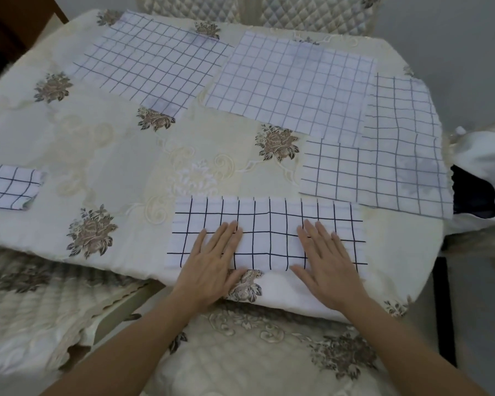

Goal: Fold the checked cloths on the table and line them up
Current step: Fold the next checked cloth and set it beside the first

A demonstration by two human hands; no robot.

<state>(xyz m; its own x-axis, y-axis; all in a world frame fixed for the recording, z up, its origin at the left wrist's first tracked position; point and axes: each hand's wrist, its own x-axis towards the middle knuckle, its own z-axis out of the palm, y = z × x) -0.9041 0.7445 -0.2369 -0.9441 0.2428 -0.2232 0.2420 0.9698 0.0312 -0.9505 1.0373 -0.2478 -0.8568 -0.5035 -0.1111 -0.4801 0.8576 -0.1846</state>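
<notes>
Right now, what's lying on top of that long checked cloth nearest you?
Both hands lie flat on the folded checked cloth: left hand, right hand, fingers straight. Nothing else is on it. Beneath it lies the floral tablecloth; the cloth's inner layers are hidden.

This looks like a home dining room. The table is dressed in a cream cloth woven with scrolls and printed with brown roses, the kind used in a household. Chairs around it wear matching quilted covers: two chair backs at the far side, a padded seat at the near edge. Dark wooden furniture stands in the far left corner.
</notes>
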